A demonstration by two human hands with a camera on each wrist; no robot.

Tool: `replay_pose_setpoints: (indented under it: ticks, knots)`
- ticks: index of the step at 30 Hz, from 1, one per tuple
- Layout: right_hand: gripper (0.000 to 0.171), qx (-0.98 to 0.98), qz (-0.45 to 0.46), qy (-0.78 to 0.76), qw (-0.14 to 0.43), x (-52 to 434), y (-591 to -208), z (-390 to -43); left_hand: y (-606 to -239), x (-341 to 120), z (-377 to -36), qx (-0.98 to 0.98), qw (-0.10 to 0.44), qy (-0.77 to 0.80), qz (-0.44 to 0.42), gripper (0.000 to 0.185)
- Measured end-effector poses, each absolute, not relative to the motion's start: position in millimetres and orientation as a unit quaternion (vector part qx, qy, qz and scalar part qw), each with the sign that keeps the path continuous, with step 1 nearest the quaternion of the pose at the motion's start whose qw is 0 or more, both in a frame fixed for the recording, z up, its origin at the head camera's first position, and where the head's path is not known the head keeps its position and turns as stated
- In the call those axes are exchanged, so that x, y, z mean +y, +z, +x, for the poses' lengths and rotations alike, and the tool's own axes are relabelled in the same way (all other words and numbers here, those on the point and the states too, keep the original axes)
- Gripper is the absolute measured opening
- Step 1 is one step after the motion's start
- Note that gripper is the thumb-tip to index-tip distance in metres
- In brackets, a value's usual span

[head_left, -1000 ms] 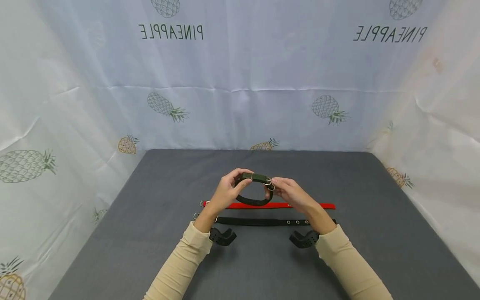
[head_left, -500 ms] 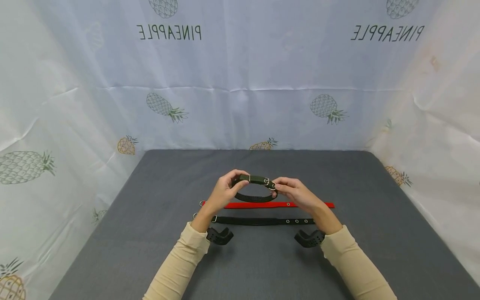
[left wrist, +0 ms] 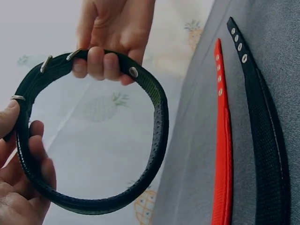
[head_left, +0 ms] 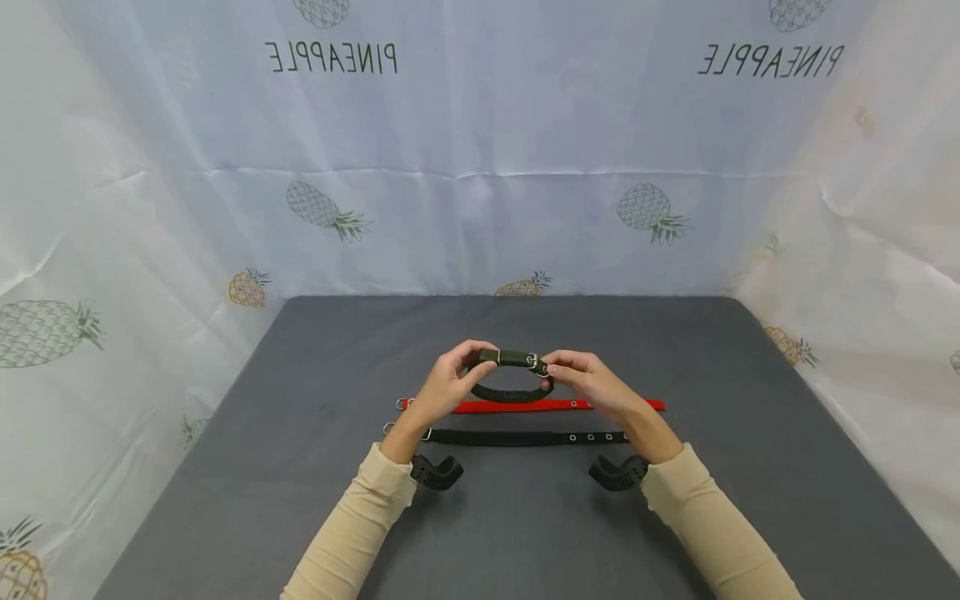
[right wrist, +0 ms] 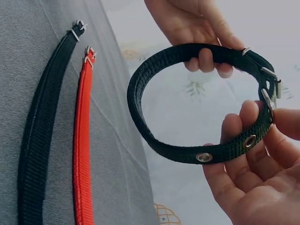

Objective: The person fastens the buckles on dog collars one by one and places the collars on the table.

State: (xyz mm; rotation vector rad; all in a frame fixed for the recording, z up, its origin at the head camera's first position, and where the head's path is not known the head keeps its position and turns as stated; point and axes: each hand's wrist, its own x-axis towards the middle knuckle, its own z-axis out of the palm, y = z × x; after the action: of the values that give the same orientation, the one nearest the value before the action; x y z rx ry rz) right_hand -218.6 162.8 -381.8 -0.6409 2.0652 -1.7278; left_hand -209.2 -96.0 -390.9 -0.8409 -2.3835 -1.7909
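Collars, total: three in play, one dark green, one red, one black.
Green collar (head_left: 512, 377): one, buckled into a closed loop and held up above the middle of the table, clear of the surface, both hands on it.
Left hand (head_left: 448, 384): fingers curled round the loop's left end, thumb on the outside; a firm grasp, seen plainly from the left wrist view (left wrist: 21, 183).
Right hand (head_left: 592, 385): pinching the loop right at the buckle end, fingertips wrapped over the strap; the right wrist view (right wrist: 248, 173) has the fingers cupped under the eyelets.
Buckle (head_left: 532, 362): one silver buckle, on top of the loop, just beside the right fingertips.
Eyelets on the green collar: two show in the right wrist view, one (right wrist: 204, 157) beside the other along the lower strap.
Red collar (head_left: 547, 405): one, lying flat and straight on the table, just beyond the hands' wrists, metal ring at its left end.
Black collar (head_left: 517, 437): one, flat and straight, parallel to the red one and nearer the table's front edge; three eyelets show toward its right end.
Table (head_left: 300, 467): one, grey-topped, carrying both flat collars.
Wrist mounts: two black ones, one (head_left: 433, 472) under the left wrist, one (head_left: 618, 472) under the right.
Backdrop (head_left: 480, 167): pineapple-print sheet behind and at both sides.
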Motion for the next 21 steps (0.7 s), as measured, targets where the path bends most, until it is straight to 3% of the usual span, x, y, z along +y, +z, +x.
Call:
replay_pose_setpoints:
  ticks: [5, 12, 21]
  knots:
    - [0.029, 0.735, -0.219, -0.617, 0.174, 162, -378, -220, -387, -97, -211, -0.771, 0.023, -0.574, -0.275, 0.029]
    - [0.018, 0.728, -0.226, -0.627, 0.163, 168, -377, -222, -382, -106, -215, -0.776, 0.068, -0.553, -0.294, 0.028]
    - [0.028, 0.762, -0.213, -0.6, 0.12, 181, -373, -223, -388, -123, -218, -0.782, 0.083, -0.556, -0.27, 0.024]
